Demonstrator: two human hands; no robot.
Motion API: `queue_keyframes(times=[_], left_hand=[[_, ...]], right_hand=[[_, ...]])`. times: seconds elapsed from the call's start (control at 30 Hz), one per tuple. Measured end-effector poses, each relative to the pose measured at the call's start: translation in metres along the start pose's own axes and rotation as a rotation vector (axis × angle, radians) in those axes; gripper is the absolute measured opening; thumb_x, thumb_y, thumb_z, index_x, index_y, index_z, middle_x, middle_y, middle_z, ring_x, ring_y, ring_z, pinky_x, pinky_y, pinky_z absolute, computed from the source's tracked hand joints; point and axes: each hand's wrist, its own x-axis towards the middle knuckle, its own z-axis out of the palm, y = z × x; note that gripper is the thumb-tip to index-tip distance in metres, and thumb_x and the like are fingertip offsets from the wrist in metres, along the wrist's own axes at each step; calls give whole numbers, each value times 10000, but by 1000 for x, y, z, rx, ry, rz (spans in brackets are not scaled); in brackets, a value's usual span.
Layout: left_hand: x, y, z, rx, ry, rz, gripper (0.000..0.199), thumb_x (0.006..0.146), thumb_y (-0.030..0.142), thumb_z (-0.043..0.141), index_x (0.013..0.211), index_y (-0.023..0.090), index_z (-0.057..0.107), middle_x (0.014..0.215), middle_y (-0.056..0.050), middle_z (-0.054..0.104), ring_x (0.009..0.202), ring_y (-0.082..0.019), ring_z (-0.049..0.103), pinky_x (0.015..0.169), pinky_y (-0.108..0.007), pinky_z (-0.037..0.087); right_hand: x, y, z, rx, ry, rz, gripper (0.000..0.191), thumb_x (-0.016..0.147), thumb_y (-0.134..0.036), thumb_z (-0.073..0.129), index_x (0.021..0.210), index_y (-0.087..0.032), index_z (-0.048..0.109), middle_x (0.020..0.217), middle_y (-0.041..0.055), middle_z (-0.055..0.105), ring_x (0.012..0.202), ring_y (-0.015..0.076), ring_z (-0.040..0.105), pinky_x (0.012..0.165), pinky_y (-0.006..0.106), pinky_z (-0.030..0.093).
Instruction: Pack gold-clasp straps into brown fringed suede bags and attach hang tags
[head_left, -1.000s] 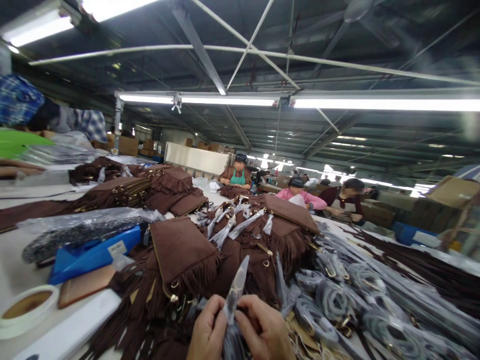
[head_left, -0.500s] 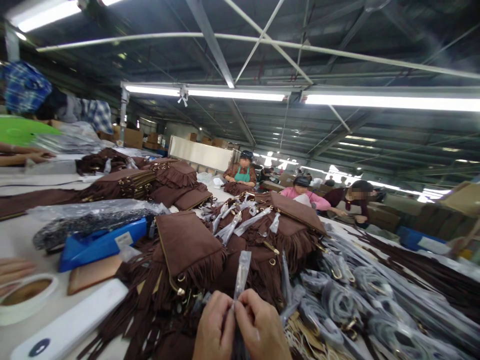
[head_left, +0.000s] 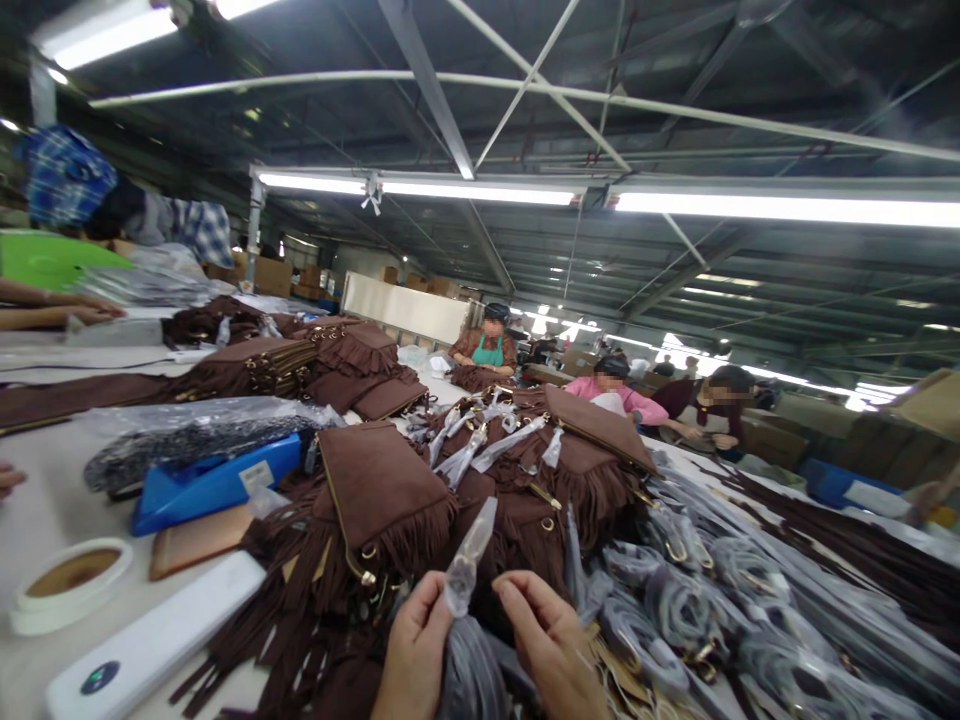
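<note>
Worktable (head_left: 52, 510) w/ brown fringed bags (head_left: 386, 475); L hand (head_left: 414, 640) pinches plastic-wrapped bundle (head_left: 471, 665); R hand (head_left: 553, 640) just beside, can't tell grip.

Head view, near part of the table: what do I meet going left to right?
White tape roll, flat copper-coloured item, left hand, plastic-wrapped strap, right hand, pile of coiled straps in plastic.

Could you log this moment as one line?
left hand: holding grey strap wrapped in clear plastic; right hand: beside it; ahead: brown fringed bag with gold zipper
</note>
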Motion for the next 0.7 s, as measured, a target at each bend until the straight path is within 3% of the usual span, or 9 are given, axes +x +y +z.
queue_keyframes(times=[0.1, 0.23, 0.37, 0.5, 0.6, 0.7], left_hand=[[2, -7, 1, -56, -23, -27, 414, 737, 586, 667, 772, 177, 618, 769, 6, 582, 757, -179, 501, 716, -247, 416], [-1, -3, 3, -21, -64, -19, 424, 727, 594, 683, 734, 176, 609, 715, 18, 547, 748, -181, 494, 746, -261, 415], [-2, 1, 3, 0, -54, -24, 459, 715, 633, 677, 723, 179, 604, 704, 14, 550, 751, -190, 501, 737, -267, 421], [-2, 2, 5, 0, -34, -28, 446, 725, 621, 675, 737, 178, 623, 744, -2, 583, 792, -203, 519, 755, -272, 433], [-3, 5, 7, 6, -18, -24, 431, 726, 607, 671, 707, 180, 616, 721, -2, 579, 767, -203, 526, 736, -274, 448], [-5, 8, 6, 36, -20, 19, 377, 755, 559, 645, 793, 184, 643, 782, -23, 628, 819, -227, 569, 799, -299, 463]], right_hand=[[3, -2, 4, 64, -42, 1, 421, 850, -560, 595, 953, -168, 709, 849, 52, 691, 820, 228, 621, 747, 289, 475], [8, -9, 15, 49, -58, 7, 376, 836, -501, 608, 765, -148, 716, 708, 26, 651, 718, 196, 575, 676, 268, 444], [8, -9, 20, 126, -75, 52, 372, 851, -487, 564, 785, -149, 707, 667, 14, 626, 674, 180, 562, 605, 242, 430], [5, -9, 18, -177, -27, -120, 344, 907, -429, 478, 772, -174, 666, 718, 36, 661, 697, 194, 605, 649, 257, 428], [6, -12, 17, -340, 2, -181, 317, 914, -377, 434, 707, -193, 591, 650, 16, 625, 606, 168, 577, 588, 248, 385], [9, -17, 15, -446, -50, -232, 258, 884, -283, 433, 666, -202, 546, 609, 0, 595, 565, 150, 545, 544, 238, 337]])
